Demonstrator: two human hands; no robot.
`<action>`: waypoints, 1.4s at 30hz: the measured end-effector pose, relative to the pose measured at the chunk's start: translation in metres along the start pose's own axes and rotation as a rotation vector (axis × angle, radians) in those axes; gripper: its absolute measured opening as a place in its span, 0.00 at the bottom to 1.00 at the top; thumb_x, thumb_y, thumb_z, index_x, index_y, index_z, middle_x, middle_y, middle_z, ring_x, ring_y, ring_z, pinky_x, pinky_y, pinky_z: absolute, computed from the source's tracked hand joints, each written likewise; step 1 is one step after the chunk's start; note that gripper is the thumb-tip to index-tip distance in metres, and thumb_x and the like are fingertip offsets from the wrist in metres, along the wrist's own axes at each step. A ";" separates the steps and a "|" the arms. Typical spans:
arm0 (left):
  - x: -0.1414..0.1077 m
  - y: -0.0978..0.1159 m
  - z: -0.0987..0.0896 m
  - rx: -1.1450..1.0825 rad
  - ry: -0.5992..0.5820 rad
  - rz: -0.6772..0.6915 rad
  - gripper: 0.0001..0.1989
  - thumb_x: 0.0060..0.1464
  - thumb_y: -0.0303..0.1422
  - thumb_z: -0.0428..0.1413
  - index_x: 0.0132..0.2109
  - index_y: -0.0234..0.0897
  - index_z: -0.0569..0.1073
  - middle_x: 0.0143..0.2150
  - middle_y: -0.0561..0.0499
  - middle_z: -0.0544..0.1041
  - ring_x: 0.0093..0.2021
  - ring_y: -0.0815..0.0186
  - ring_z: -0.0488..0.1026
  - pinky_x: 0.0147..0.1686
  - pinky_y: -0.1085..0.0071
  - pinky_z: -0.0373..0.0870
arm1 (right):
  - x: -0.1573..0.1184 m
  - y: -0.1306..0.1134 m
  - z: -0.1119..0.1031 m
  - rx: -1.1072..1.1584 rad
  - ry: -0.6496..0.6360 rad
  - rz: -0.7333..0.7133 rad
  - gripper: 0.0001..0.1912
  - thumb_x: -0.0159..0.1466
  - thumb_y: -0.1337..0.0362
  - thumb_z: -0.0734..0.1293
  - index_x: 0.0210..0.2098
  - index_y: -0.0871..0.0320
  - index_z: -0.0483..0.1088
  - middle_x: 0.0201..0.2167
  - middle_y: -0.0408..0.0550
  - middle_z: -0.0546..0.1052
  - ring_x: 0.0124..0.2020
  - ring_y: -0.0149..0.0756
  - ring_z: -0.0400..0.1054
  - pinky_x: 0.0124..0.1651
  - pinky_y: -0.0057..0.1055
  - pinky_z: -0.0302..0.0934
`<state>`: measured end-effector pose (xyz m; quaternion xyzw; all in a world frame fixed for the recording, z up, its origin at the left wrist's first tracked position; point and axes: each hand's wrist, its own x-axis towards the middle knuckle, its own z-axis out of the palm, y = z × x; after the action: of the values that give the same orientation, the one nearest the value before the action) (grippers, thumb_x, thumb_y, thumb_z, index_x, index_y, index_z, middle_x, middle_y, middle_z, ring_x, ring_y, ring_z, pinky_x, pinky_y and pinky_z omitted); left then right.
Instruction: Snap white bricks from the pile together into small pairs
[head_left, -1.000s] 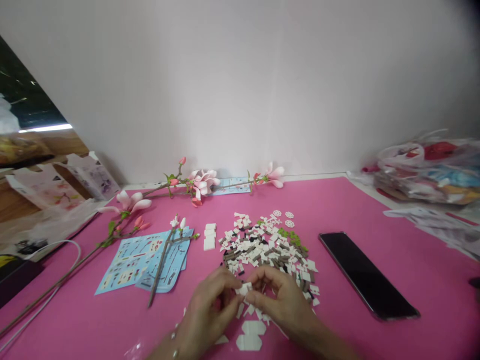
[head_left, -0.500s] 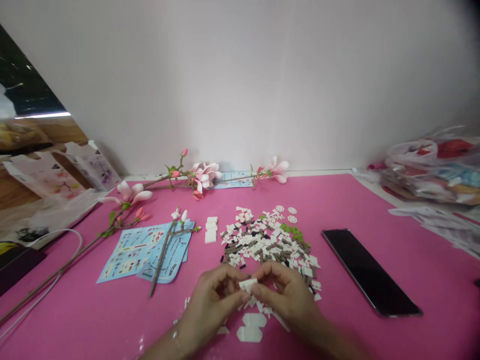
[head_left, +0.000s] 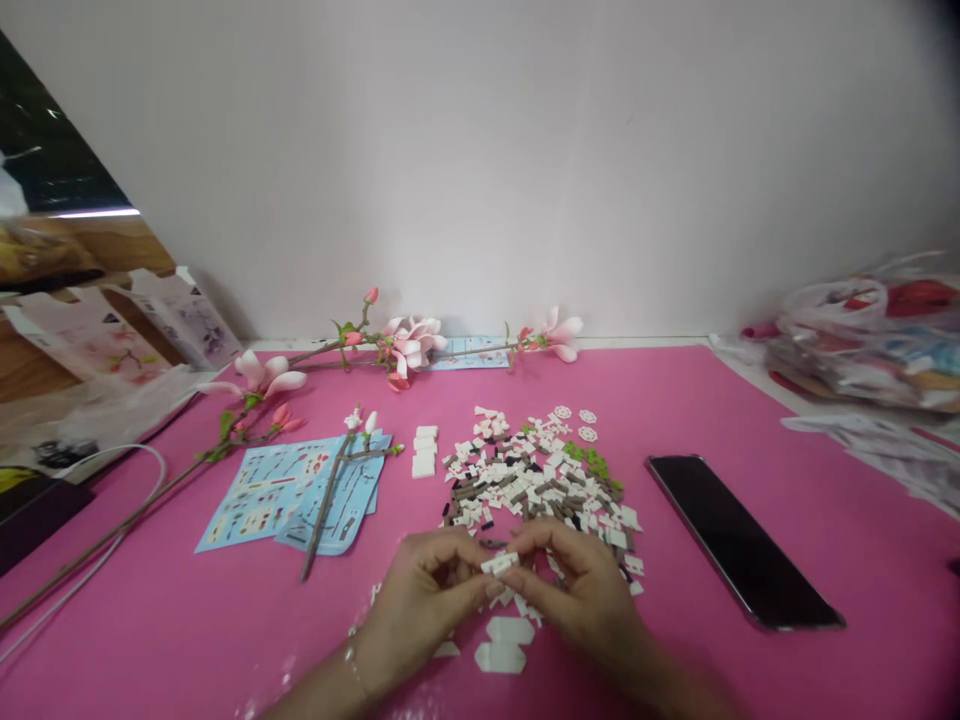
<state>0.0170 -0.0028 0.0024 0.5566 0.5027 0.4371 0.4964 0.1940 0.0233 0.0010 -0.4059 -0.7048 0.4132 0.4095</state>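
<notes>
Between the fingertips of both hands is a small white building brick piece (head_left: 499, 565). My left hand (head_left: 431, 590) pinches its left end, and my right hand (head_left: 574, 580) pinches its right end. Just beyond the hands spreads a heap of loose bricks (head_left: 525, 480), mostly white, with brown, black and green ones mixed in. Two white pointed plates (head_left: 501, 657) lie on the pink table mat (head_left: 225, 640) below the fingers. A short column of white bricks (head_left: 424, 452) stands left of the heap.
Blue instruction sheets (head_left: 255, 495) lie at left under a brown twig model (head_left: 324, 515). Brick-built magnolia branches (head_left: 409, 345) stretch along the back. A black phone (head_left: 739, 540) rests at right. Plastic bags (head_left: 862, 330) pile up at the far right, and printed boxes (head_left: 90, 335) stand far left.
The white brick piece is tilted slightly differently between the fingertips. Both hands stay nearly in place, and the whole view has shifted a little.
</notes>
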 end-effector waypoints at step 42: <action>-0.008 0.001 -0.003 0.075 -0.207 0.221 0.11 0.53 0.36 0.54 0.26 0.36 0.66 0.22 0.54 0.64 0.23 0.69 0.62 0.23 0.73 0.56 | -0.004 -0.002 -0.001 -0.028 -0.228 -0.194 0.09 0.60 0.64 0.62 0.25 0.60 0.67 0.22 0.43 0.66 0.26 0.30 0.60 0.29 0.27 0.51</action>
<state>0.0137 -0.0104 0.0035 0.6686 0.4005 0.4102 0.4735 0.1953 0.0190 0.0025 -0.2921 -0.7883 0.4054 0.3592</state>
